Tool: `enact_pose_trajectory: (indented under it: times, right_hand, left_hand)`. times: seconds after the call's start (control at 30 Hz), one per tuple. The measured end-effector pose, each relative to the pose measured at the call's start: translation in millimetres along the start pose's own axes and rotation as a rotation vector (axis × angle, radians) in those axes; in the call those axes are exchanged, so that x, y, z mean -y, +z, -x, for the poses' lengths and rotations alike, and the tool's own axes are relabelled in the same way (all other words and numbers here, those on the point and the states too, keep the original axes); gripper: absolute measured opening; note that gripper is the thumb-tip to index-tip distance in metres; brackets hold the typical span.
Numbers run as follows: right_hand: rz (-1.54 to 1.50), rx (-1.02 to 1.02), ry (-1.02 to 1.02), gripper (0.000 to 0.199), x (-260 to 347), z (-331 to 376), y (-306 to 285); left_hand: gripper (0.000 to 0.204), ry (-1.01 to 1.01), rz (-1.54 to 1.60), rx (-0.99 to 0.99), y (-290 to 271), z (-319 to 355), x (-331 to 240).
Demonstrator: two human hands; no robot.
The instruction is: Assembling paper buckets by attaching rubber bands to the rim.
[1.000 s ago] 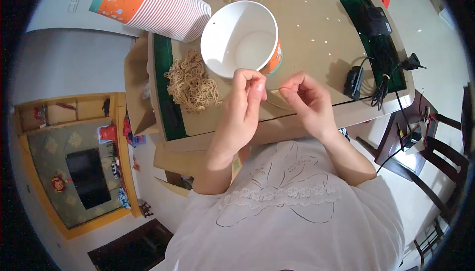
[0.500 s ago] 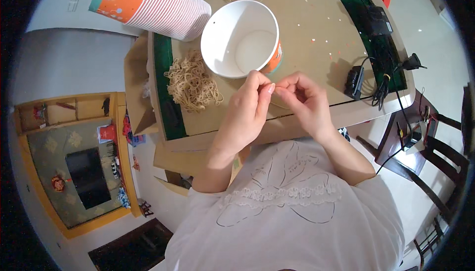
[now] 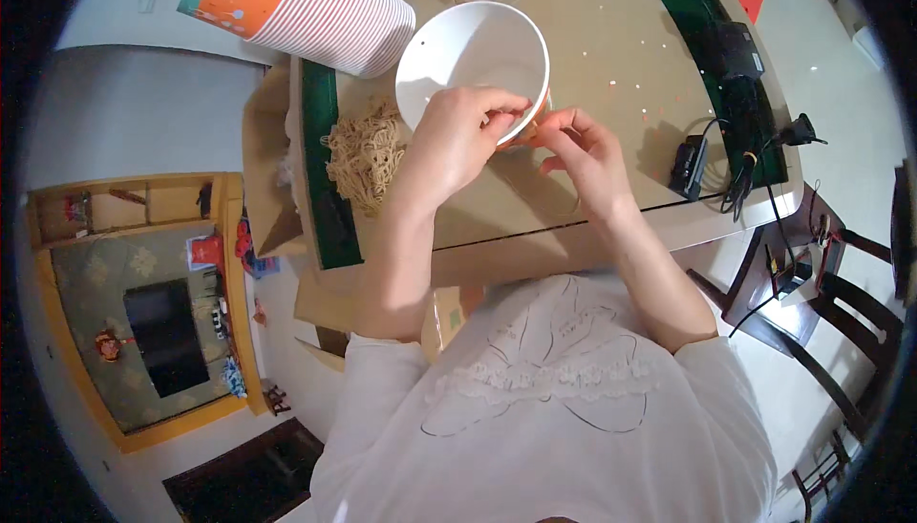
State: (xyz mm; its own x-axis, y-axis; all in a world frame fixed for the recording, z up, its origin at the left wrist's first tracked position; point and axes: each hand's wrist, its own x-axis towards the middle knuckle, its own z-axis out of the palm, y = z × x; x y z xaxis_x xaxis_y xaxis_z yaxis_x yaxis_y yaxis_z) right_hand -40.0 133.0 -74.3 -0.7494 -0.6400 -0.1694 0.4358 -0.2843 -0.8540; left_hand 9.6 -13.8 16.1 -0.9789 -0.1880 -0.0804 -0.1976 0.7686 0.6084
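Bucket edge sits between left fingers and right fingers, grip unclear; tabletop stretches rightward.

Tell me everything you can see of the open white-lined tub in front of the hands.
The tub looks like coated paper: round, smooth white inside, rolled rim, orange outside. A small dark spot, perhaps a hole, marks its far-left wall. It stands mouth-up on the table, right of the tangled string. The left hand reaches over its near rim; the right hand's fingertips meet its outer right side.
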Motion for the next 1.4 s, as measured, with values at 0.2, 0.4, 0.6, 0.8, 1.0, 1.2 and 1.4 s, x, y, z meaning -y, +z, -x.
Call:
enact_pose_trajectory:
  times: [0.2,0.4,0.6,0.8,1.0,1.2,1.4]
  right_hand:
    - [0.021,0.033,0.008,0.01,0,-4,0]
    - [0.049,0.056,0.031,0.009,-2,-6,0]
    - [0.062,0.056,0.04,0.013,-5,-11,-4]
    - [0.06,0.061,-0.014,0.01,2,-2,1]
    - [0.214,0.075,-0.063,0.012,11,36,11]
    - [0.927,0.258,-0.678,0.016,32,37,57]
    - [1.587,0.416,-0.754,0.013,52,36,72]
  left_hand:
    - [0.023,-0.021,0.031,0.066,-1,-1,0]
    - [0.022,-0.024,0.058,0.094,-4,0,-3]
    - [0.013,-0.002,-0.016,0.13,-5,-3,-8]
    - [0.008,0.06,-0.066,0.014,-2,-1,0]
    - [0.012,-0.153,0.284,-0.051,-7,0,8]
    - [0.017,-0.358,0.472,0.107,-21,-12,-3]
    - [0.021,-0.535,0.527,0.337,-27,-23,4]
